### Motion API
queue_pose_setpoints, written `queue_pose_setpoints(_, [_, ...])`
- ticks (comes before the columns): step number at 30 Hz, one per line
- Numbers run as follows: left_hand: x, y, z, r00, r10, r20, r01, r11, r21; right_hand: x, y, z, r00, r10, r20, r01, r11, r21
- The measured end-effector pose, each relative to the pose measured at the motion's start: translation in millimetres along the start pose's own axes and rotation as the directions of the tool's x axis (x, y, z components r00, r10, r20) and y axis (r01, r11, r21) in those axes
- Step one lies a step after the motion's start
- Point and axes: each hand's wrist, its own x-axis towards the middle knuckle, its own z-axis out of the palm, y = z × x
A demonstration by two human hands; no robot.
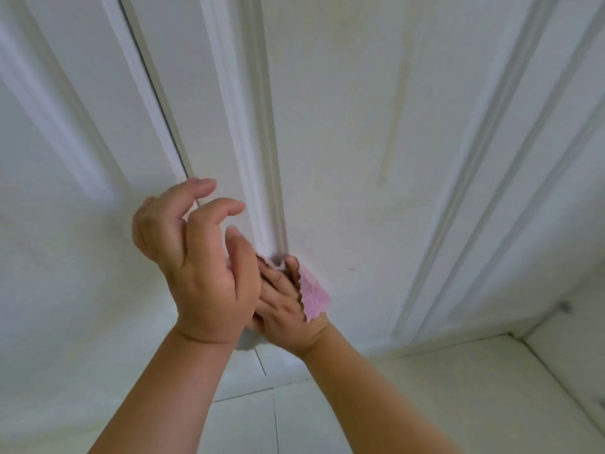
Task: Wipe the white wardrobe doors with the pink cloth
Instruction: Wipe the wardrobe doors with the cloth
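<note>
The white wardrobe door fills the view, with raised moulding strips running up it. My right hand presses the pink cloth flat against the door's lower part, at the foot of a moulding strip. Most of the cloth is hidden under that hand; one scalloped edge sticks out to the right. My left hand hovers just left of the right hand, in front of the door, fingers loosely curled and holding nothing. It partly overlaps the right hand's fingers.
A dark gap between two doors runs up the left side. Pale floor tiles lie below the doors. A white wall or side panel closes off the right edge.
</note>
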Motion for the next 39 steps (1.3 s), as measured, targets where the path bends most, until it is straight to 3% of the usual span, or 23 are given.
queue_pose_setpoints(2, [41.1, 1.7, 5.4, 0.988, 0.155, 0.003, -0.155, 0.987, -0.039, 8.0, -4.3, -1.6, 0.993, 0.109, -0.034, -0.108, 0.994, 0.02])
queue_pose_setpoints(4, [70.0, 1.4, 10.7, 0.969, 0.247, 0.0, -0.247, 0.969, -0.015, 33.9, -7.2, -3.8, 0.972, 0.179, -0.154, -0.17, 0.983, 0.072])
queue_pose_setpoints(9, [112.3, 7.5, 20.6, 0.965, 0.247, -0.084, -0.247, 0.969, 0.011, 140.2, 15.1, -33.5, 0.881, 0.186, -0.434, -0.192, 0.981, 0.03])
queue_pose_setpoints(12, [117.8, 10.0, 21.8, 0.975, 0.209, -0.078, -0.204, 0.977, 0.066, 139.4, 15.2, -41.9, 0.903, 0.14, -0.406, -0.137, 0.99, 0.037])
queue_pose_setpoints(16, [120.3, 7.3, 17.3, 0.971, 0.234, -0.038, -0.231, 0.97, 0.076, 80.8, 55.2, -70.5, 0.994, -0.025, -0.11, 0.001, 0.977, -0.213])
queue_pose_setpoints(19, [124.4, 5.8, 17.4, 0.979, 0.203, -0.034, -0.2, 0.976, 0.084, 42.6, 107.8, -115.7, 0.972, 0.142, -0.186, -0.192, 0.938, -0.287])
queue_pose_setpoints(22, [125.5, 6.8, 24.3, 0.99, 0.144, 0.002, -0.142, 0.968, 0.208, 18.4, 139.1, -152.1, 0.886, 0.404, -0.229, -0.463, 0.799, -0.384])
queue_pose_setpoints(26, [123.7, 5.5, 34.5, 0.998, 0.066, 0.019, -0.068, 0.91, 0.41, 42.3, 101.4, -130.0, 0.695, 0.66, -0.286, -0.715, 0.678, -0.172])
queue_pose_setpoints(27, [124.3, 4.7, 36.2, 0.997, 0.078, 0.018, -0.078, 0.894, 0.441, 51.7, 87.1, -116.0, 0.716, 0.649, -0.255, -0.692, 0.708, -0.141])
queue_pose_setpoints(28, [122.9, 2.8, 36.5, 0.996, 0.093, 0.014, -0.089, 0.884, 0.459, 57.1, 72.0, -104.4, 0.795, 0.572, -0.204, -0.604, 0.781, -0.162])
queue_pose_setpoints(30, [124.8, 1.2, 41.5, 0.992, 0.123, 0.001, -0.108, 0.871, 0.478, 59.2, 54.9, -83.8, 0.946, 0.308, -0.099, -0.323, 0.916, -0.239])
queue_pose_setpoints(33, [124.5, -0.7, 40.5, 0.99, 0.139, -0.014, -0.114, 0.86, 0.497, 47.7, 66.2, -75.9, 0.991, 0.087, -0.102, -0.106, 0.973, -0.204])
queue_pose_setpoints(35, [120.8, -6.0, 42.7, 0.99, 0.138, 0.008, -0.124, 0.867, 0.482, 27.8, 90.8, -83.5, 0.983, 0.12, -0.136, -0.144, 0.974, -0.176])
queue_pose_setpoints(39, [117.2, -13.0, 42.8, 0.994, 0.109, 0.017, -0.105, 0.876, 0.47, 3.0, 132.3, -118.0, 0.918, 0.318, -0.236, -0.377, 0.884, -0.278])
